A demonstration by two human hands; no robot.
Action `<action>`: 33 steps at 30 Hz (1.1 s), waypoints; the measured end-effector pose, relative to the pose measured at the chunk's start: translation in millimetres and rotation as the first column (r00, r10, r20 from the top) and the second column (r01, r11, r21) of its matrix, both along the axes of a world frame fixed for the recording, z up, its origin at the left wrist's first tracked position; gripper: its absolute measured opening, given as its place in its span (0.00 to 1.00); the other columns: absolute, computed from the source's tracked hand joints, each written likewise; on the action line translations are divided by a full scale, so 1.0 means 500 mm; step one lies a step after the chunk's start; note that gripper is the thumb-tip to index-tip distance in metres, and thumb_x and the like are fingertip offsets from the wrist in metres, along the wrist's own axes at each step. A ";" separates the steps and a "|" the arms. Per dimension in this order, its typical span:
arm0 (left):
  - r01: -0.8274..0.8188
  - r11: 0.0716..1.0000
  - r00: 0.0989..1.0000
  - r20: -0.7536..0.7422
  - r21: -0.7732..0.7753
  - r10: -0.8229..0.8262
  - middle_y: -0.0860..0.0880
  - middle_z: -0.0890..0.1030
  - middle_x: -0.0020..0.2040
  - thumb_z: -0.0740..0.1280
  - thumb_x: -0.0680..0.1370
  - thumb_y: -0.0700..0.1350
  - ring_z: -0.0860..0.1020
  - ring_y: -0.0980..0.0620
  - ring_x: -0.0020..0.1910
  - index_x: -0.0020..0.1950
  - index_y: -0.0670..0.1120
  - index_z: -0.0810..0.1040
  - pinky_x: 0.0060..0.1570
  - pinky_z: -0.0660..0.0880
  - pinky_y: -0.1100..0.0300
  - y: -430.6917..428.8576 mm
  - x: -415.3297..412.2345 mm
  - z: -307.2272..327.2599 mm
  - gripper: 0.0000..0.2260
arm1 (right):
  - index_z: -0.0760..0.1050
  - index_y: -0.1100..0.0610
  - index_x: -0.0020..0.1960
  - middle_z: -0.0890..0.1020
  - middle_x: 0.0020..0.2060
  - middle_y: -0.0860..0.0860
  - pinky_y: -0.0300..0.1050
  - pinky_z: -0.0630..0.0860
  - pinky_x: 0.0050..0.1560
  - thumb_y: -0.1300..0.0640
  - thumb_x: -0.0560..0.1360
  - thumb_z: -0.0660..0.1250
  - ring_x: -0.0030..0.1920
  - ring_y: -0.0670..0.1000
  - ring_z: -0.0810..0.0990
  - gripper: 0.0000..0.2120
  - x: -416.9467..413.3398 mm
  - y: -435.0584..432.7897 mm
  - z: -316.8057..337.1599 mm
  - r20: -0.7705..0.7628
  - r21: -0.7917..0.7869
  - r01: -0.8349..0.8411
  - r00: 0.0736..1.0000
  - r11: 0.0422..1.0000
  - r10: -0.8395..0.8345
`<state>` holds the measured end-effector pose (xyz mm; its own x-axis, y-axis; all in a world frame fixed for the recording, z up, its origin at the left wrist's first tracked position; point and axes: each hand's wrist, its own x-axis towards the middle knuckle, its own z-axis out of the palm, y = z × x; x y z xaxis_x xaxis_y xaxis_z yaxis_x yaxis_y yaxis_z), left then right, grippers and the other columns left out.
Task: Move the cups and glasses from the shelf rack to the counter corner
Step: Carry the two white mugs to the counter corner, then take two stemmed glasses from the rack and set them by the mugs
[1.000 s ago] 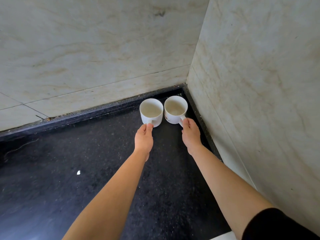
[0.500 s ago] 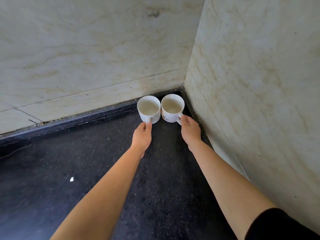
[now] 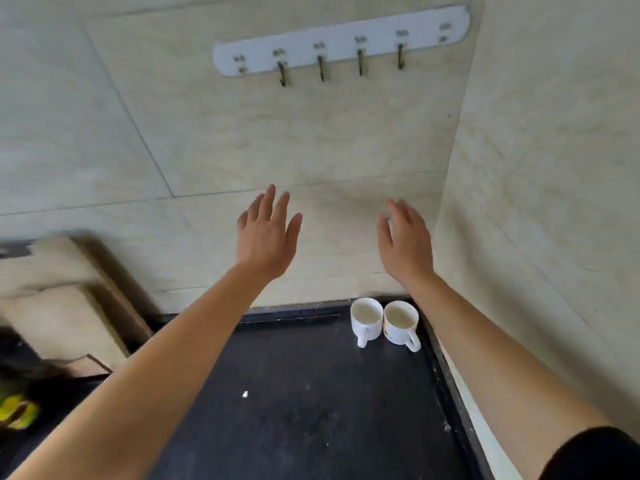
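In the lower right of the frame, two white mugs [image 3: 383,323] upright side by side, touching, tucked into the corner of the black table [image 3: 311,410] where the two beige marble-tiled walls [image 3: 346,140] meet. Both handles turned toward the camera; a small orange mark on the side of the right one. Pale residue or liquid inside each, hard to tell which.

Above the mugs, mid-frame, left hand [image 3: 266,237] and right hand [image 3: 405,240] raised in front of the back wall, both grips released, fingers spread, holding nothing, well clear of the mugs. Forearms running down to the lower corners; black sleeve [image 3: 595,455] at the bottom right.

In the upper middle, a white hook rail [image 3: 341,41] fixed to the wall, four dark metal hooks hanging. At the left edge, blurred beige boards [image 3: 62,306] leaning against the wall, dark shapes and something yellow-green [image 3: 17,414] below them, too blurred to name. A small white fleck [image 3: 245,394] on the table, lower centre.
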<state>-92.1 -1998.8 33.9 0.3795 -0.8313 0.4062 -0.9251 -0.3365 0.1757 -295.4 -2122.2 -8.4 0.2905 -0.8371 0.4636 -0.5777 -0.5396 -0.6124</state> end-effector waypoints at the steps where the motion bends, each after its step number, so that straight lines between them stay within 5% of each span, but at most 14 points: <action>1: -0.025 0.998 0.997 0.074 -0.063 0.030 0.44 0.57 0.81 0.47 0.84 0.59 0.57 0.41 0.79 0.79 0.47 0.59 0.75 0.57 0.41 0.040 0.009 0.043 0.26 | 0.69 0.58 0.75 0.68 0.75 0.61 0.58 0.62 0.75 0.51 0.84 0.56 0.76 0.61 0.64 0.22 0.019 0.018 0.037 -0.016 -0.135 -0.026 1.000 0.991 0.024; 4: -0.109 0.960 0.963 0.213 -0.257 0.167 0.42 0.59 0.80 0.50 0.85 0.58 0.58 0.39 0.78 0.78 0.47 0.62 0.74 0.57 0.39 0.190 0.033 0.106 0.25 | 0.65 0.54 0.78 0.63 0.78 0.60 0.60 0.55 0.77 0.46 0.85 0.53 0.78 0.62 0.61 0.24 0.089 0.092 0.095 -0.036 -0.455 -0.105 0.994 0.885 0.099; 8: -0.318 0.905 0.881 0.264 -0.281 0.392 0.41 0.56 0.81 0.53 0.84 0.58 0.55 0.37 0.79 0.79 0.47 0.61 0.74 0.54 0.37 0.421 0.059 0.088 0.26 | 0.59 0.53 0.81 0.56 0.80 0.62 0.62 0.49 0.79 0.42 0.84 0.55 0.80 0.64 0.55 0.29 0.211 0.237 0.091 -0.075 -0.573 -0.292 0.949 0.766 0.306; 13: -0.615 0.777 0.754 0.185 -0.137 0.630 0.41 0.54 0.81 0.54 0.82 0.59 0.53 0.37 0.79 0.80 0.47 0.59 0.73 0.54 0.34 0.722 0.063 0.056 0.29 | 0.55 0.53 0.82 0.51 0.81 0.61 0.65 0.47 0.78 0.38 0.83 0.54 0.81 0.64 0.51 0.32 0.335 0.496 0.067 -0.174 -0.492 -0.556 0.817 0.670 0.550; 17: -0.757 0.633 0.617 0.140 -0.163 0.774 0.42 0.53 0.82 0.56 0.81 0.60 0.52 0.39 0.80 0.80 0.48 0.58 0.74 0.54 0.34 0.985 0.057 0.081 0.30 | 0.53 0.51 0.82 0.50 0.81 0.60 0.65 0.48 0.78 0.36 0.82 0.51 0.81 0.64 0.51 0.33 0.418 0.735 0.115 -0.211 -0.484 -0.683 0.698 0.547 0.684; 27: -0.942 0.140 0.131 0.048 -0.304 0.990 0.43 0.51 0.82 0.53 0.80 0.60 0.52 0.39 0.80 0.80 0.46 0.59 0.73 0.53 0.33 1.839 -0.158 0.086 0.31 | 0.56 0.50 0.82 0.53 0.81 0.59 0.64 0.48 0.79 0.37 0.82 0.55 0.81 0.61 0.52 0.32 0.478 1.607 0.114 -0.130 -0.496 -0.847 0.290 0.192 0.948; 33: -0.945 -0.113 -0.130 0.034 -0.308 0.991 0.44 0.49 0.82 0.50 0.80 0.61 0.51 0.40 0.80 0.81 0.48 0.54 0.73 0.52 0.33 2.229 -0.329 0.083 0.32 | 0.56 0.50 0.81 0.51 0.82 0.58 0.64 0.49 0.78 0.37 0.80 0.57 0.80 0.62 0.54 0.34 0.427 2.088 0.127 -0.254 -0.436 -0.891 -0.010 -0.124 0.967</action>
